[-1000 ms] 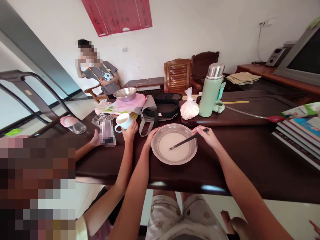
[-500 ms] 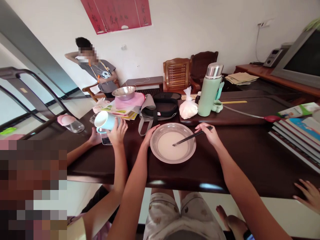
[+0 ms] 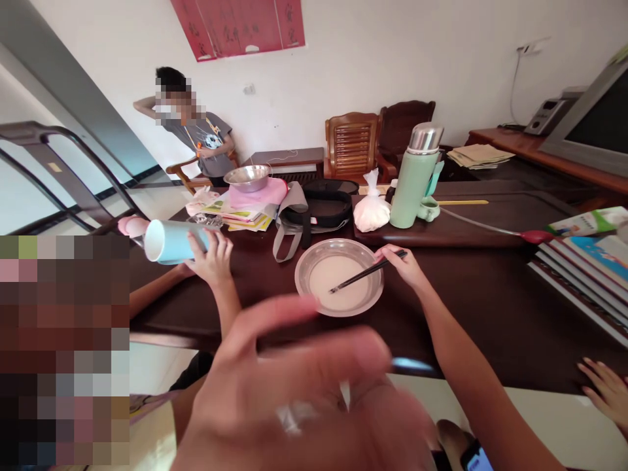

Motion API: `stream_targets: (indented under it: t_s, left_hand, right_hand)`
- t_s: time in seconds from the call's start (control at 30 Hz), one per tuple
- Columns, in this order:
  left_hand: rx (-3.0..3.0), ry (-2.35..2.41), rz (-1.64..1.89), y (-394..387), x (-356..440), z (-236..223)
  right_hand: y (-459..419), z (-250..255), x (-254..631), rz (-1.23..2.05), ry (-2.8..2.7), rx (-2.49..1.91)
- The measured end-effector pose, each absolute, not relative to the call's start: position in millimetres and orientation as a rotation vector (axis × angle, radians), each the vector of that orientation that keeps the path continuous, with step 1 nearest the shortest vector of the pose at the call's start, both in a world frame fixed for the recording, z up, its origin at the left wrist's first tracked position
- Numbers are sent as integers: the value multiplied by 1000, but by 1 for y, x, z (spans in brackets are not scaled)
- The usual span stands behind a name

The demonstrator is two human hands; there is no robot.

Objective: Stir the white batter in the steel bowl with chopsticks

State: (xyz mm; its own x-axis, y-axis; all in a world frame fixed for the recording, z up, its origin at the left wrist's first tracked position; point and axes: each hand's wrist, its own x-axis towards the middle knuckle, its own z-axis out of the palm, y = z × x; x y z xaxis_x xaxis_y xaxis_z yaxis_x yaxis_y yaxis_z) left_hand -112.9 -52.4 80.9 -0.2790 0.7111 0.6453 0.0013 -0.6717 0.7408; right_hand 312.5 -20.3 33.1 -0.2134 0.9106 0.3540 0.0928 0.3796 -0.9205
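Observation:
A round metal bowl (image 3: 338, 246) holding a milky white liquid (image 3: 324, 273) stands on the dark table. My right hand (image 3: 405, 263) grips dark chopsticks (image 3: 366, 273) at the bowl's right rim, and their tips slant into the bowl. Close to the camera, my left hand (image 3: 299, 373) is raised and blurred, fingers stretched out and apart. It covers the table's front edge and part of my lap. No object can be made out in it, and it is in front of the bowl rather than holding it.
To the left, another person's hand (image 3: 210, 258) tilts a light blue mug (image 3: 176, 242). Behind the bowl are a knotted bag of white powder (image 3: 371, 212), a green thermos (image 3: 415, 183) and a grey-black bag (image 3: 318, 209). Stacked books (image 3: 583, 275) and another person's hand (image 3: 606, 386) are at right.
My left hand has left the bowl's rim and come up close to the camera. The chopstick tips have shifted slightly left and down. The other person's mug has moved left and tipped further.

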Motion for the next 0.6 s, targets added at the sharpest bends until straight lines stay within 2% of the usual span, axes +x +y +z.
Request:
stream_targets:
  t_s: [0.17, 0.3, 0.43, 0.6]
  left_hand:
    - [1336, 439, 2210, -29, -147, 69]
    - [1418, 635, 2173, -45, -144, 75]
    - [1563, 878, 2131, -66, -141, 84]
    - [1784, 898, 2135, -96, -135, 95]
  right_hand:
    - [-22, 35, 312, 934, -1554, -975]
    - [-23, 35, 309, 982, -1637, -925]
    - [-21, 34, 315, 885, -1614, -962]
    - [-22, 35, 317, 923, -1657, -966]
